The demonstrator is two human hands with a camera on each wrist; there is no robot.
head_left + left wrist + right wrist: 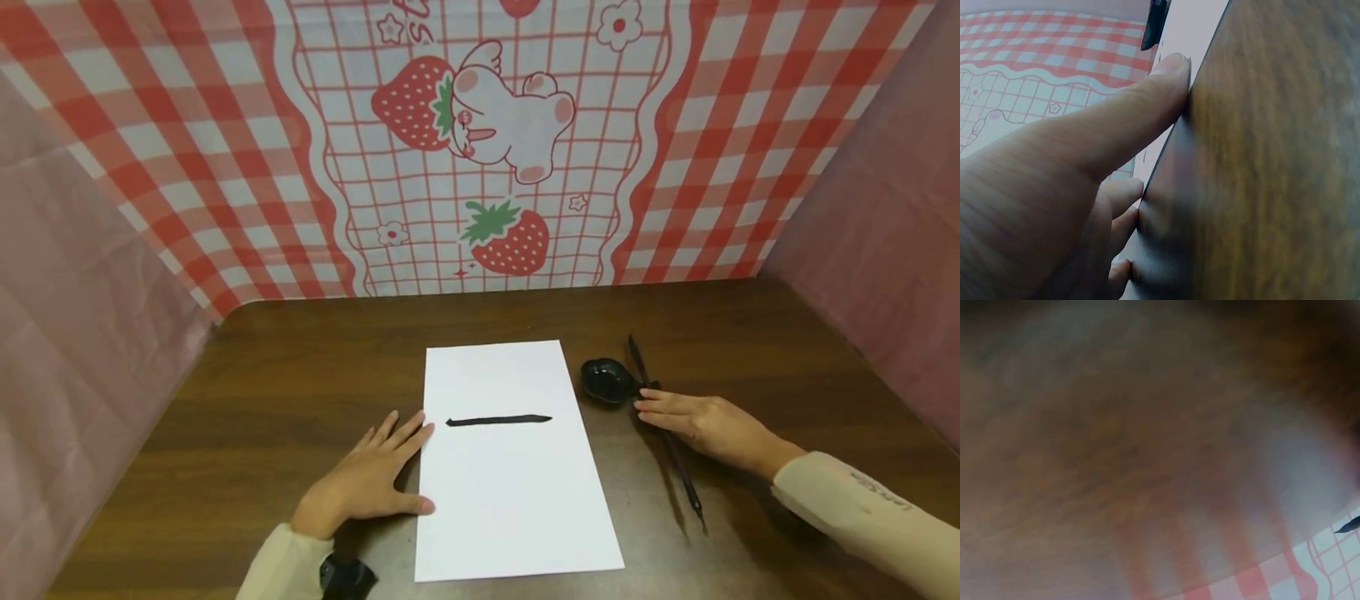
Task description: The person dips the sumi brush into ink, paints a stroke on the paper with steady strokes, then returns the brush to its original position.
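Observation:
A white sheet of paper lies on the table and bears one black horizontal brush stroke. My left hand rests at its left edge, fingers spread; in the left wrist view the thumb touches the paper's border. To the right of the sheet stands a small black ink dish. Beside it, my right hand holds a dark writing brush under its fingers, close to the dish's right side; the thumb is hidden. The brush's pointed tip shows in the right wrist view.
The brown wooden table ends at a red-and-white checked cloth with strawberry prints at the back. Pink cloth hangs at both sides. A black device sits by the left wrist.

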